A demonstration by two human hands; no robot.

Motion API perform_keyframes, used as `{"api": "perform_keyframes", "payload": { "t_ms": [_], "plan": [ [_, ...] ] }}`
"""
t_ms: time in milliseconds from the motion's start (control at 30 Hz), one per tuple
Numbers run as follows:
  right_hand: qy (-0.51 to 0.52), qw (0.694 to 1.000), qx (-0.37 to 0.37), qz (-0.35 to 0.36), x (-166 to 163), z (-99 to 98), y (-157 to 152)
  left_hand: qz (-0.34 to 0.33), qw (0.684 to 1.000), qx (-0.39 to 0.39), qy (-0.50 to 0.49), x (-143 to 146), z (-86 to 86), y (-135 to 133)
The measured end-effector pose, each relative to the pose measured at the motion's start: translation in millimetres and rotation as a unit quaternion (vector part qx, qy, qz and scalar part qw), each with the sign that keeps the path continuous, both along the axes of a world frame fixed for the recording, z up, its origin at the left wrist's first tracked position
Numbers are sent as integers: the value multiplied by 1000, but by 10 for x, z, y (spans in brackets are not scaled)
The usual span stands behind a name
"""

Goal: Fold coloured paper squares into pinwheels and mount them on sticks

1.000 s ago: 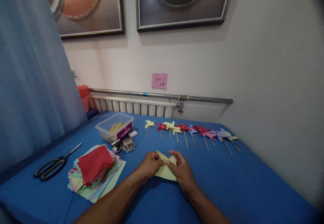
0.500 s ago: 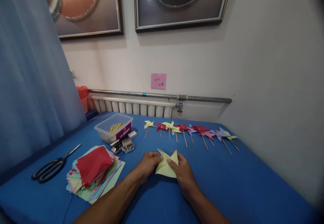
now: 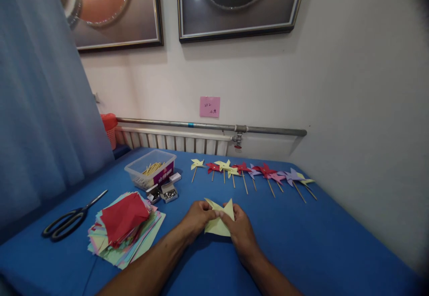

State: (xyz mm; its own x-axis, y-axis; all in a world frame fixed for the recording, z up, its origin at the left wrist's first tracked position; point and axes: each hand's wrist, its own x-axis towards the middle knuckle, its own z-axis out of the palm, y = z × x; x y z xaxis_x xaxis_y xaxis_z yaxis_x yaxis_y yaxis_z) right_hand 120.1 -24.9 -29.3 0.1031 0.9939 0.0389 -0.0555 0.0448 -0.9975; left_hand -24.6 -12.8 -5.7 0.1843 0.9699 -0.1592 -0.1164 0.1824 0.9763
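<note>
Between my two hands is a pale yellow paper [image 3: 218, 228], partly folded, with pointed corners standing up at its far side. My left hand [image 3: 197, 218] grips its left part, the thumb pressed near the middle. From the other side my right hand [image 3: 241, 230] pinches it, its thumb meeting the left thumb at the centre. The fingers behind the paper are mostly hidden. Beyond my hands lies a row of finished paper pinwheels [image 3: 264, 171] on sticks, in yellow, red, pink and purple.
On the left lie black-handled scissors [image 3: 72, 218] and a pile of coloured paper [image 3: 125, 220]. Behind the pile are small boxes of metal pins [image 3: 169, 193] and a clear plastic tub [image 3: 150, 166] of sticks. A radiator [image 3: 174, 142] and pipe run along the wall past the blue table [image 3: 321, 242].
My left thumb has moved right, onto the middle of the yellow paper beside the right thumb. The paper and right hand have shifted slightly left.
</note>
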Motion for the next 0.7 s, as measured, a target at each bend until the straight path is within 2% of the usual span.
{"api": "perform_keyframes", "payload": {
  "t_ms": [167, 267, 367, 467, 700],
  "plan": [
    [32, 999, -4, 18, 23, 2, 21, 19, 1000, -6, 8, -2, -40, 43],
    [25, 999, 25, 35, 97, 72, 0, 36, 999, -15, -16, -54, -27, 75],
    [6, 995, 64, 81, 158, 179, -58, 50, 997, -26, -53, -125, 9, 99],
    [-18, 988, 71, 136, 172, 264, -115, 43, 996, -26, -75, -168, 42, 107],
    [-124, 977, 95, 145, 162, 265, -131, 47, 999, -8, 13, -118, 76, 78]
  ]
}}
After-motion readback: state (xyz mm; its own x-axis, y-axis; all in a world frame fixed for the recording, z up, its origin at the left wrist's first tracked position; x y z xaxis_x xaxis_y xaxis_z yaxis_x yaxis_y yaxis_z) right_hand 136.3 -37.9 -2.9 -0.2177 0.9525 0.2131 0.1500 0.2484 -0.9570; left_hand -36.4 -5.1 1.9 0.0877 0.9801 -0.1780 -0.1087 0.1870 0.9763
